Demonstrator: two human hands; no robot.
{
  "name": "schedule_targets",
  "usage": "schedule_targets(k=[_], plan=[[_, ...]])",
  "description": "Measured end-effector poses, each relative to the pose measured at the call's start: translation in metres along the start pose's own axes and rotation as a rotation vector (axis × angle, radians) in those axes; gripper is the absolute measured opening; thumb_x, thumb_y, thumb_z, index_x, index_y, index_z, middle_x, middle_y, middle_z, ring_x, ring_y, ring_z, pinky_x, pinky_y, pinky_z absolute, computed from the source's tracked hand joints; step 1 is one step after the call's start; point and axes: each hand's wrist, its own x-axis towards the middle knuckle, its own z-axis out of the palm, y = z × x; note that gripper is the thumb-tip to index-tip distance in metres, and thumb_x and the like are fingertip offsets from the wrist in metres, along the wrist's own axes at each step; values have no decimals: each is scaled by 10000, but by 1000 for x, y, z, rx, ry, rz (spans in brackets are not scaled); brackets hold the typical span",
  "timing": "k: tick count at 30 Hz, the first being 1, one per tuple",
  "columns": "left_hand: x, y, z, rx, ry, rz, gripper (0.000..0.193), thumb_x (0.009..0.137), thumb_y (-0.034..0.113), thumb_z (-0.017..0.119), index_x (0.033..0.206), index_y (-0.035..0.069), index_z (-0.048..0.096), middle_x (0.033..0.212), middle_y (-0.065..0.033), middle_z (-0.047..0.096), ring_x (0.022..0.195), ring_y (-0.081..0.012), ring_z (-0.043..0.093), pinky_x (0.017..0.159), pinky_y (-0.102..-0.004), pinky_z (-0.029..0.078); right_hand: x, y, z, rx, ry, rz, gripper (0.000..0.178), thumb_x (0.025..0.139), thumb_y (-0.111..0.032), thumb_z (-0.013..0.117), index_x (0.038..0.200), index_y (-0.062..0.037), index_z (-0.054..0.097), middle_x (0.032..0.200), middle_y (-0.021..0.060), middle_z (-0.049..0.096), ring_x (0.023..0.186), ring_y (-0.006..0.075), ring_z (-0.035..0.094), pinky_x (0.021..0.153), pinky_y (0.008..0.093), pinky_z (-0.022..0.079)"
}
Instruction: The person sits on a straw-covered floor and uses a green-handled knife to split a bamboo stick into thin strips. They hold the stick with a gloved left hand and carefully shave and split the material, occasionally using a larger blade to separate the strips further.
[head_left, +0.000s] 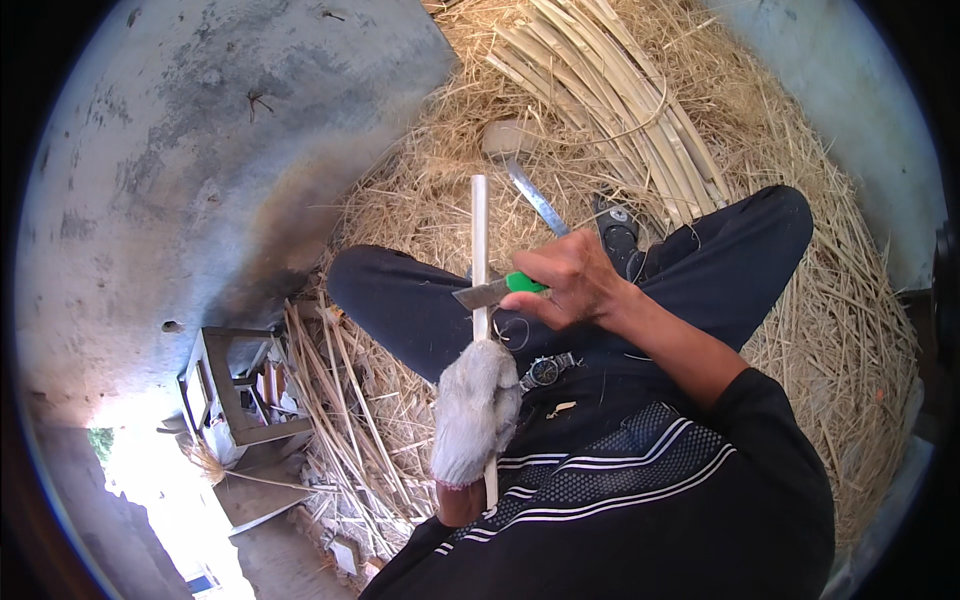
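My left hand (478, 410), in a grey-white work glove, is closed around a long pale wooden strip (480, 225). The strip points away from me over my lap, and its near end sticks out below the glove. My bare right hand (565, 280) grips a knife (487, 293) with a green handle. Its blade lies across the strip just beyond the glove. A thin curled shaving (514, 333) hangs beside the strip. On my lap, to the right of the glove, rests a wristwatch (546, 371).
Straw covers the ground. A long metal blade (537, 198) and a stone block (508, 138) lie beyond my crossed legs. Long split strips (610, 90) are piled at the far right, thinner ones (345, 390) at left. A wooden box-like frame (245, 385) stands by the left wall (240, 130).
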Motion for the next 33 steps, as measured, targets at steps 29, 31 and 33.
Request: schedule_targets(k=[29,31,33], plan=[[3,7,-1,-689,-283,-295,511,1055,527,315,723,153,420,423,10,323,260,-108,286,247,-233,234,-2,-26,-29,-1,-216,151,421,915,-459,635,742,-83,555,488,91,505,437,306,550,447,406,410],[1,4,2,-584,-238,-279,497,1057,512,334,724,153,421,428,16,318,260,-106,284,246,-231,234,-1,-25,-27,-86,-141,126,436,912,-466,637,720,-86,542,484,85,505,423,309,540,442,410,411],[6,6,2,-580,-180,-278,484,1059,498,344,728,154,423,429,19,316,261,-106,286,248,-226,233,1,-22,-20,-148,-111,116,453,915,-476,629,700,-88,532,489,90,512,433,312,546,442,411,416]])
